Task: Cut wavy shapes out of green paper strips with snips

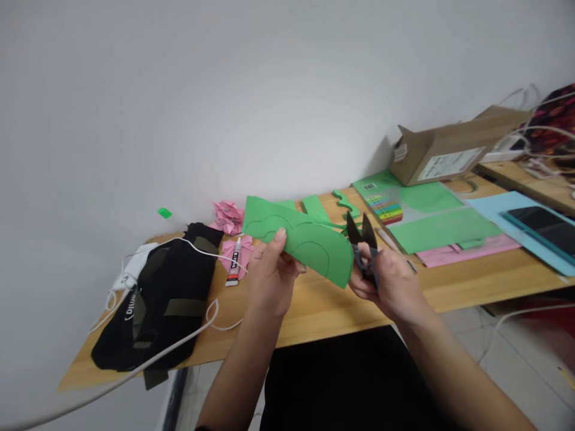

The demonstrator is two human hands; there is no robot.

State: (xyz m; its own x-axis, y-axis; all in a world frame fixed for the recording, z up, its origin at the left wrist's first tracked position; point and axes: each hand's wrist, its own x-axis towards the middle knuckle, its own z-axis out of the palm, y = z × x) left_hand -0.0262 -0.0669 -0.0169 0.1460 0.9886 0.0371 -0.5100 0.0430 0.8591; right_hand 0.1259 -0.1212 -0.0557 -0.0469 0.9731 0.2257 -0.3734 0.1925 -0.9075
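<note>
Green sheet point(303, 238) was above the worktop point(323, 311), left grip point(273, 278) pinching it, right grip point(393, 278) wrapped round spread-bladed scissors point(369, 232); drawn curves point(328, 257) looked uncut, one wavy piece point(345, 202) apparently already cut out.

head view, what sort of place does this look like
Probably an indoor craft spot, though whether home or workshop I can't tell. What suggests it: a wooden table, scissors and a green sheet marked with curved lines.

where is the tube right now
In the head view, the tube lies left of the left hand, partly over a pink piece, beside the black bag.
</note>
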